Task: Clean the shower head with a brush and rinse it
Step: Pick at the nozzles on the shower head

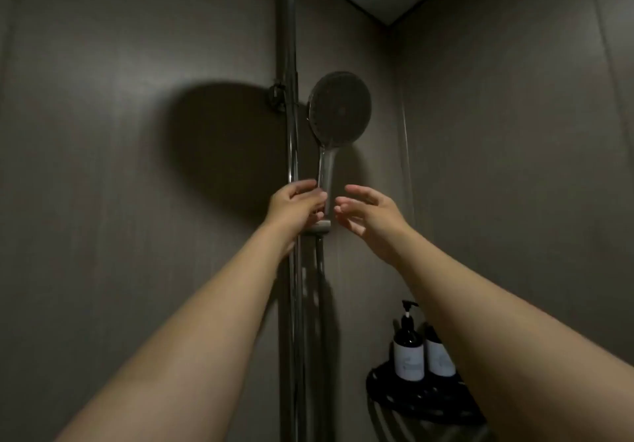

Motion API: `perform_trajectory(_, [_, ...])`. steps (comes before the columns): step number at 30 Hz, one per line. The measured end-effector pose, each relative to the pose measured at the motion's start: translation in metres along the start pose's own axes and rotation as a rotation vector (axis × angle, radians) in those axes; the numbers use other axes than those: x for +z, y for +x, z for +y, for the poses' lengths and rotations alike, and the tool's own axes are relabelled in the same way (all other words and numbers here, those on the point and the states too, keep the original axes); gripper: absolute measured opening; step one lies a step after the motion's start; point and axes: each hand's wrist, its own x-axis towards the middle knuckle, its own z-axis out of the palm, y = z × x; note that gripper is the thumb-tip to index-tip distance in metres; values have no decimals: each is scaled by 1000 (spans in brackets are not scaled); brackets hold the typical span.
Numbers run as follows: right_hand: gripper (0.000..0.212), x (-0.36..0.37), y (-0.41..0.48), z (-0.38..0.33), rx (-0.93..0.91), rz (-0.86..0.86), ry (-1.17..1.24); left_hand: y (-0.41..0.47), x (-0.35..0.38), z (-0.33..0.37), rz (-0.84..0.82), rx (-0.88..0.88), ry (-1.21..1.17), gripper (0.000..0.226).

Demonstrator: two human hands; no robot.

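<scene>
A round grey shower head [339,105] stands upright in its holder [317,228] on a chrome wall rail [291,153], its spray face turned toward me. Its handle [326,170] runs down into the holder. My left hand [296,206] is at the base of the handle, fingers curled against it from the left side. My right hand [368,213] hovers just right of the handle, fingers spread and holding nothing. No brush is in view.
Two dark pump bottles [408,352] with pale labels stand on a black corner shelf [411,397] at the lower right. The shower hose [320,304] hangs down beside the rail. Grey walls meet in a corner on the right.
</scene>
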Motion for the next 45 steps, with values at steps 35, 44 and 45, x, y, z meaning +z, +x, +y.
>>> perform_trajectory(35, [36,21,72,-6,-40,260,-30,55,48,-10,223,424,439,47])
perform_trajectory(44, [32,-18,28,6,52,324,-55,29,68,-35,117,355,422,57])
perform_trajectory(45, [32,-20,22,8,55,335,-46,25,70,-39,112,355,421,57])
